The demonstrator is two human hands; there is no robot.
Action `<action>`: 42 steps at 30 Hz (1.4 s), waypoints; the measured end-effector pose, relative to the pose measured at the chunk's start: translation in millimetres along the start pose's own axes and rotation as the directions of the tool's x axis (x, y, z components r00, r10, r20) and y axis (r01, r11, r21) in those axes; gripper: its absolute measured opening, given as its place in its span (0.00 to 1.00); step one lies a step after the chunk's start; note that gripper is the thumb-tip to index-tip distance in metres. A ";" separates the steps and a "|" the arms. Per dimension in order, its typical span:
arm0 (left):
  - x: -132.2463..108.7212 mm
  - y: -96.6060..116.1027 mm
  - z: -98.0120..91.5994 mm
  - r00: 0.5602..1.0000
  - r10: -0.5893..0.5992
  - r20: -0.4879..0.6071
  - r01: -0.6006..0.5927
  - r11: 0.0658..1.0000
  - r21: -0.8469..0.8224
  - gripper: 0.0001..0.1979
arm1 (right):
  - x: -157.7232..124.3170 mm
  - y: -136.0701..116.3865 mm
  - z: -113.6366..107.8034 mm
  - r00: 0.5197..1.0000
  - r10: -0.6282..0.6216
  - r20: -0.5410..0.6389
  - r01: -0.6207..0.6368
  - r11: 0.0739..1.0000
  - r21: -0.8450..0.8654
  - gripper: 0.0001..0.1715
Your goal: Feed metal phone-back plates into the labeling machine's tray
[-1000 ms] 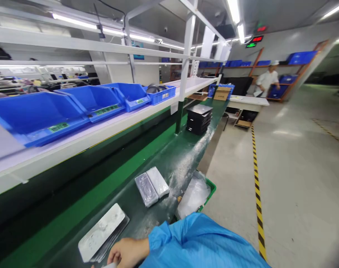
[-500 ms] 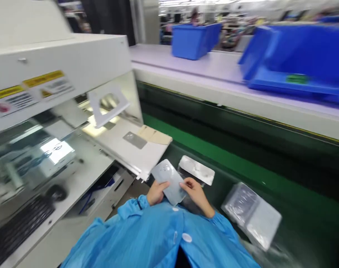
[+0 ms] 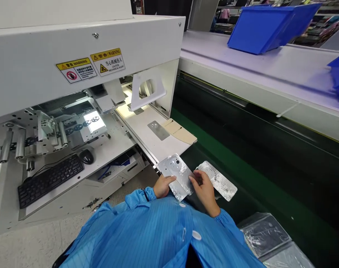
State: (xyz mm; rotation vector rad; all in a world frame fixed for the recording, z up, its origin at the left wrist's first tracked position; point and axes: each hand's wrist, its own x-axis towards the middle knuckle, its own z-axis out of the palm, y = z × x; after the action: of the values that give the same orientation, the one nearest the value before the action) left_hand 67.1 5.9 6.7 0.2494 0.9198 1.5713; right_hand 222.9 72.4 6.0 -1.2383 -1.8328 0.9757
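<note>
Before my chest is a silvery phone back cover (image 3: 171, 172) with several camera holes at its far end and a glossy, crinkled sheen. My left hand (image 3: 162, 186) grips its left edge, thumb on top. The fingers of my right hand (image 3: 204, 190) pinch its right edge near the lower corner. A second layer seems to lie partly under it; whether that is film or another cover I cannot tell. Just right of my right hand, another silvery phone back cover (image 3: 221, 182) in wrinkled film lies on the dark green belt (image 3: 253, 175).
A white machine (image 3: 147, 44) with warning labels stands left, its plate (image 3: 138, 128) bearing a grey phone cover (image 3: 158, 130) and a beige piece (image 3: 180, 131). Keyboard (image 3: 50, 180) and mouse (image 3: 86, 156) sit below. Plastic-wrapped stacks (image 3: 266, 232) lie right; a blue bin (image 3: 258, 29) stands on the shelf.
My view has turned left, so the machine fills more of it and the bins have shifted right. Both hands keep hold of the phone back cover, whose surface now shows bright reflections.
</note>
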 end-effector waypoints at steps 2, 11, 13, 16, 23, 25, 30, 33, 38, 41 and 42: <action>-0.4 0.8 -0.9 1.000 0.010 -0.030 -0.010 1.000 -0.001 0.28 | -1.7 -5.5 4.5 0.990 -0.134 0.054 0.140 0.982 -0.127 0.21; 0.7 4.8 -3.2 0.999 0.049 -0.005 -0.049 0.998 0.042 0.28 | -1.6 -6.7 16.9 0.939 -0.217 0.268 0.271 0.945 -0.183 0.32; 1.7 4.4 -3.5 0.999 0.048 0.006 -0.049 0.998 0.044 0.28 | -0.7 -5.4 18.1 0.941 -0.215 0.262 0.264 0.950 -0.167 0.31; 3.4 3.2 -3.1 0.998 0.065 -0.008 -0.065 0.997 0.032 0.28 | -0.2 -5.4 18.7 0.942 -0.215 0.257 0.260 0.953 -0.153 0.31; 5.6 2.4 -0.7 0.996 0.073 -0.045 -0.074 0.997 -0.007 0.29 | -1.5 -6.1 17.1 0.949 -0.192 0.251 0.230 0.965 -0.129 0.30; 5.2 2.9 -0.4 0.997 0.070 -0.044 -0.071 0.997 -0.006 0.29 | -2.0 -5.5 17.0 0.949 -0.192 0.250 0.227 0.966 -0.121 0.30; 3.6 3.5 -0.2 0.995 0.086 -0.050 -0.087 0.996 -0.015 0.29 | -3.6 -4.6 17.1 0.948 -0.192 0.254 0.225 0.968 -0.107 0.29; 2.1 3.4 -1.2 0.996 0.077 -0.050 -0.078 0.997 -0.015 0.29 | -4.8 -4.8 17.0 0.948 -0.195 0.252 0.226 0.969 -0.102 0.29; -0.8 4.0 -4.1 0.997 0.055 -0.062 -0.057 0.998 -0.030 0.28 | -6.4 -4.3 18.3 0.944 -0.203 0.261 0.233 0.968 -0.090 0.30; -2.5 3.9 -6.0 0.995 0.053 -0.081 -0.057 0.997 -0.045 0.29 | -6.4 -3.5 19.8 0.941 -0.209 0.266 0.240 0.967 -0.090 0.30; -3.1 3.8 -6.6 0.994 0.055 -0.092 -0.060 0.997 -0.051 0.29 | -6.4 -3.3 20.3 0.940 -0.210 0.268 0.241 0.966 -0.089 0.30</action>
State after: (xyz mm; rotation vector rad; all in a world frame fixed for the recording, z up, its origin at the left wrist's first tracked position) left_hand 60.9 0.5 6.0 0.1694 0.9464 1.6687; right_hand 205.9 61.6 -1.4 -0.9762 -2.2101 0.9411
